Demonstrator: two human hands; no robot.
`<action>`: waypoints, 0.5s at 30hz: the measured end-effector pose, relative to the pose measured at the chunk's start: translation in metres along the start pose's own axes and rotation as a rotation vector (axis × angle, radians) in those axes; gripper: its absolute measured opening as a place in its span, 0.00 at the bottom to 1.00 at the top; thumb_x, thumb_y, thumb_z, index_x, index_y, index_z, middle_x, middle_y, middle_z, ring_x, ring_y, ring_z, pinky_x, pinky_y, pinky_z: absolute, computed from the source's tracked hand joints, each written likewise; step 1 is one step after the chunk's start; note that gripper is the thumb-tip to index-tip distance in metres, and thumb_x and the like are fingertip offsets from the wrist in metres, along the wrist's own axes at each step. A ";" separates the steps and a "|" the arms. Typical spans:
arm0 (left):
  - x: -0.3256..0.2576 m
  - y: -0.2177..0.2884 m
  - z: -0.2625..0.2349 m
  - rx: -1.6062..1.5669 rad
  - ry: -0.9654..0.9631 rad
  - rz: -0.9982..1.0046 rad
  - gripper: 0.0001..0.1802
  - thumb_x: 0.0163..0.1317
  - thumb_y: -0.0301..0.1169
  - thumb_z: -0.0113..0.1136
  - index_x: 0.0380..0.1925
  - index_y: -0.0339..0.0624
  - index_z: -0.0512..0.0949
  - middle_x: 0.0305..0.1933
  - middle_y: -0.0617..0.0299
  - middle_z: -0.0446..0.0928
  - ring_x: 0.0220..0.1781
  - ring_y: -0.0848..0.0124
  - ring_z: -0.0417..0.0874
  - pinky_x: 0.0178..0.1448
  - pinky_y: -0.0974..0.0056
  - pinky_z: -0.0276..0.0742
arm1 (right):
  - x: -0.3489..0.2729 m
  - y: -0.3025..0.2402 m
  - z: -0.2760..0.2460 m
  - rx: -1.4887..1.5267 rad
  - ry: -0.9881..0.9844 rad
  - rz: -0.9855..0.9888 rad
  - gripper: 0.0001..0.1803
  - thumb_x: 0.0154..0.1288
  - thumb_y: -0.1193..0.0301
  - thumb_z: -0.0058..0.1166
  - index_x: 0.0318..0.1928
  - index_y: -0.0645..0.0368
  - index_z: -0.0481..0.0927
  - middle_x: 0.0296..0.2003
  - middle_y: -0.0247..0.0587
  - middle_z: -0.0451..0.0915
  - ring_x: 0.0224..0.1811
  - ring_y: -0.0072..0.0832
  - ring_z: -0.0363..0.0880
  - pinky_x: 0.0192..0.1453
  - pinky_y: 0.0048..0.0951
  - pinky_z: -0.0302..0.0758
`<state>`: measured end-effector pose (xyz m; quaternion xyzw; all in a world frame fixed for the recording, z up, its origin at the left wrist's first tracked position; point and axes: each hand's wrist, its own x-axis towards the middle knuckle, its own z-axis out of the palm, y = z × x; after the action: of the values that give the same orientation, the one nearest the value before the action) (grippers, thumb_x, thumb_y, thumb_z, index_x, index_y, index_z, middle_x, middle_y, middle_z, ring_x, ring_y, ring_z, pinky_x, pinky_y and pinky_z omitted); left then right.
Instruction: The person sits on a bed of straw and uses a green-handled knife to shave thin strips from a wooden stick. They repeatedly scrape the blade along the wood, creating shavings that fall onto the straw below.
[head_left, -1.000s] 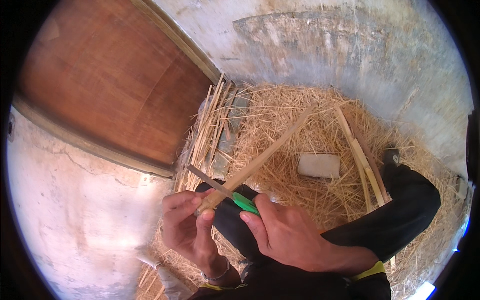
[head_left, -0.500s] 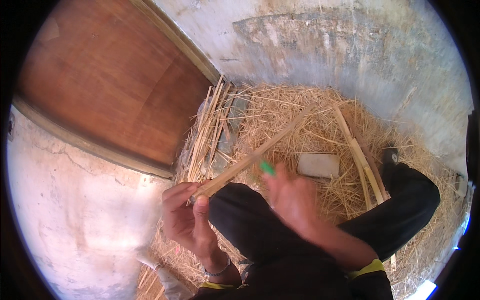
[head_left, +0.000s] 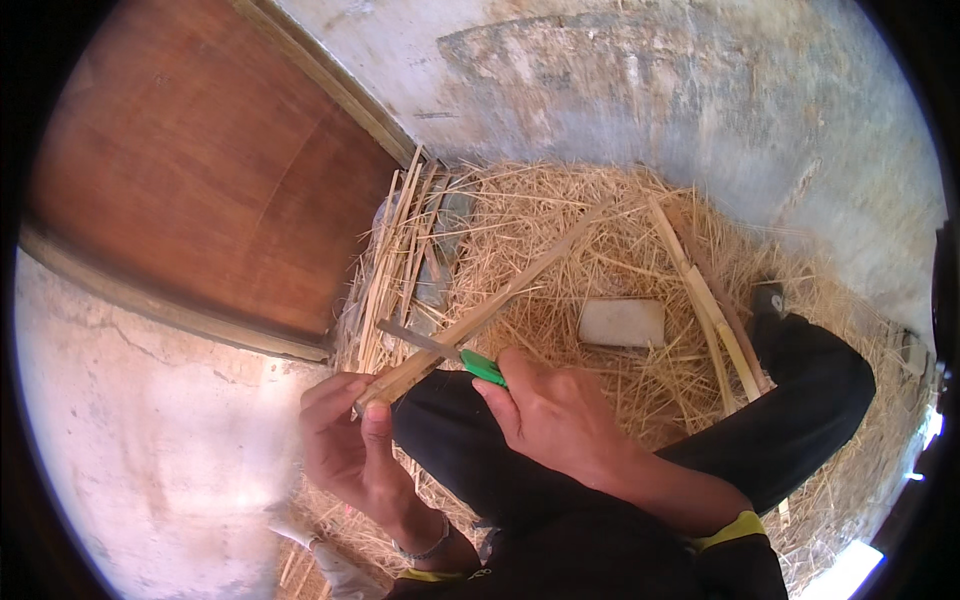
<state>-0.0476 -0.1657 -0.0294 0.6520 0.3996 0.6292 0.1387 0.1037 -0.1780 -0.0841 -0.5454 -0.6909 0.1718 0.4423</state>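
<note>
Strip: 1 long split cane strip (head_left: 500, 300) is held low at its near end and slopes up and away over the straw bed (head_left: 600, 240), its far tip past the pale block (head_left: 622, 322).
Left hand: the left hand (head_left: 345, 450) is closed around the strip's near end, thumb laid along it.
Right hand: the right hand (head_left: 555, 415) is closed on the green handle of a knife (head_left: 445, 350), just beside the strip; the grey blade is laid across the strip above the left hand.
Handling: the strip is judged light, stiff along its length, springy and prone to splitting; sharp splintery edges are likely. Hold is best taken near the thick near end, behind the blade.
Bundle: more strips (head_left: 395, 250) are stacked beyond the strip, against the brown wooden door (head_left: 200, 180).
Packages, labels, signs: none are seen; the pale block, right of the strip, is a plain rounded rectangle without marking.
Legs: dark trousers (head_left: 800, 400) are crossed beneath the strip.
</note>
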 end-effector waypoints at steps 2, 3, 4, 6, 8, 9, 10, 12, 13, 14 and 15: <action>-0.003 -0.004 -0.002 -0.013 0.011 -0.009 0.10 0.59 0.24 0.59 0.38 0.29 0.73 0.40 0.48 0.73 0.40 0.64 0.77 0.46 0.64 0.77 | -0.002 0.004 0.004 0.009 -0.031 0.054 0.14 0.65 0.63 0.52 0.30 0.60 0.69 0.13 0.47 0.71 0.14 0.44 0.74 0.17 0.41 0.70; -0.005 -0.006 -0.003 -0.005 0.014 -0.008 0.10 0.59 0.24 0.59 0.38 0.29 0.73 0.40 0.48 0.73 0.39 0.65 0.76 0.45 0.65 0.76 | -0.003 0.005 0.006 -0.004 -0.022 0.044 0.14 0.66 0.63 0.52 0.31 0.61 0.69 0.13 0.47 0.72 0.14 0.44 0.74 0.17 0.41 0.70; -0.005 -0.008 -0.003 0.000 0.020 -0.006 0.10 0.59 0.24 0.59 0.38 0.29 0.73 0.40 0.48 0.73 0.39 0.66 0.76 0.43 0.67 0.76 | -0.003 0.005 0.007 -0.021 -0.012 0.031 0.14 0.66 0.62 0.51 0.31 0.61 0.69 0.13 0.47 0.72 0.14 0.45 0.74 0.17 0.41 0.70; -0.005 -0.008 -0.003 0.007 0.029 -0.010 0.10 0.59 0.24 0.59 0.38 0.30 0.73 0.41 0.49 0.73 0.39 0.67 0.75 0.40 0.70 0.74 | -0.002 0.012 0.009 -0.081 -0.022 0.101 0.15 0.67 0.62 0.49 0.32 0.62 0.70 0.13 0.47 0.73 0.14 0.45 0.74 0.17 0.42 0.70; -0.002 -0.004 -0.007 0.018 0.046 -0.008 0.10 0.59 0.25 0.60 0.38 0.30 0.74 0.41 0.50 0.73 0.38 0.69 0.75 0.37 0.72 0.72 | 0.000 0.036 0.014 -0.158 -0.058 0.247 0.16 0.68 0.61 0.47 0.33 0.62 0.70 0.14 0.47 0.73 0.15 0.46 0.75 0.18 0.44 0.71; -0.001 -0.002 -0.009 0.015 0.062 -0.016 0.10 0.59 0.25 0.60 0.38 0.31 0.74 0.41 0.50 0.73 0.38 0.69 0.75 0.36 0.73 0.71 | -0.002 0.049 0.017 -0.233 0.010 0.269 0.16 0.69 0.61 0.45 0.34 0.63 0.71 0.14 0.48 0.74 0.16 0.48 0.75 0.19 0.46 0.71; -0.002 -0.003 -0.010 0.011 0.082 -0.025 0.10 0.59 0.26 0.60 0.38 0.31 0.74 0.41 0.51 0.73 0.38 0.70 0.74 0.35 0.74 0.70 | 0.001 0.046 0.014 -0.193 -0.024 0.248 0.16 0.70 0.61 0.44 0.35 0.63 0.71 0.14 0.49 0.74 0.15 0.48 0.76 0.19 0.46 0.71; -0.001 -0.004 -0.008 0.019 0.089 -0.047 0.10 0.59 0.27 0.60 0.38 0.32 0.74 0.42 0.52 0.73 0.40 0.70 0.75 0.38 0.72 0.72 | 0.003 0.028 0.010 -0.108 -0.099 0.228 0.16 0.70 0.60 0.42 0.37 0.63 0.71 0.15 0.51 0.75 0.15 0.47 0.77 0.18 0.45 0.72; 0.000 -0.003 -0.006 0.032 0.078 -0.060 0.10 0.60 0.28 0.60 0.38 0.33 0.74 0.42 0.52 0.73 0.43 0.69 0.75 0.42 0.69 0.76 | 0.003 0.019 0.008 -0.070 -0.056 0.174 0.17 0.70 0.60 0.42 0.35 0.64 0.70 0.15 0.51 0.75 0.15 0.48 0.76 0.18 0.45 0.72; 0.001 -0.004 -0.004 0.045 0.067 -0.073 0.10 0.61 0.29 0.60 0.38 0.34 0.74 0.43 0.53 0.74 0.46 0.68 0.75 0.46 0.66 0.80 | 0.001 0.018 0.009 -0.044 -0.050 0.166 0.16 0.70 0.60 0.43 0.36 0.64 0.70 0.15 0.51 0.75 0.16 0.49 0.76 0.19 0.46 0.72; 0.002 -0.005 -0.008 0.055 0.066 -0.028 0.10 0.61 0.29 0.60 0.38 0.34 0.74 0.43 0.53 0.74 0.46 0.69 0.75 0.46 0.67 0.81 | 0.000 0.015 0.010 -0.009 -0.042 0.140 0.16 0.69 0.61 0.45 0.36 0.64 0.70 0.15 0.52 0.75 0.17 0.49 0.77 0.20 0.46 0.73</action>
<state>-0.0566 -0.1637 -0.0297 0.6290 0.4303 0.6370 0.1163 0.1045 -0.1704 -0.1000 -0.5908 -0.6610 0.2106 0.4119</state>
